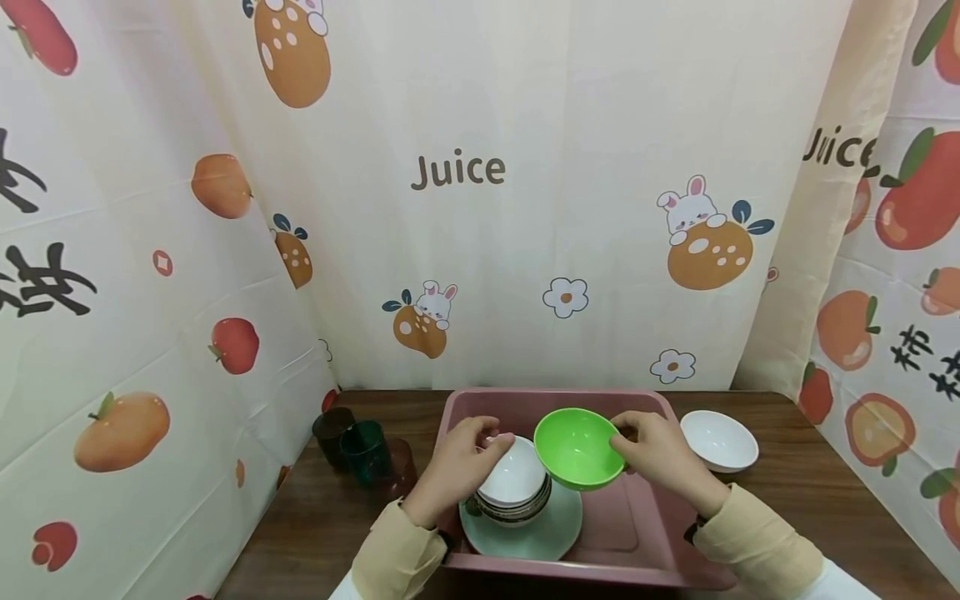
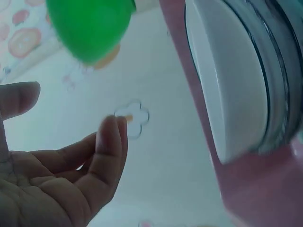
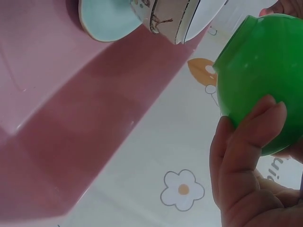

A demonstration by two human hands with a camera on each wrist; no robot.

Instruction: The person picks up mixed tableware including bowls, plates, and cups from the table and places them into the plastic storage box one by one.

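green bowl (image 1: 574, 450), side in pinch of right fingers (image 3: 244, 161), left fingers (image 2: 108, 156) loose, empty

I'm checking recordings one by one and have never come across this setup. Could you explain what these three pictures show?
There is no machine here, only a person's two bare hands. The widest picture comes from a camera worn on the head, looking forward and down. The other two come from cameras worn on the wrists, one on each.

The right hand grips a green bowl by its side, over a pink tub. The left hand holds nothing; it is close to a stack of bowls with a white one on top. That stack stands on a pale green plate inside the tub.

The tub sits on a wooden table, with three cups to its left and another white bowl to its right.
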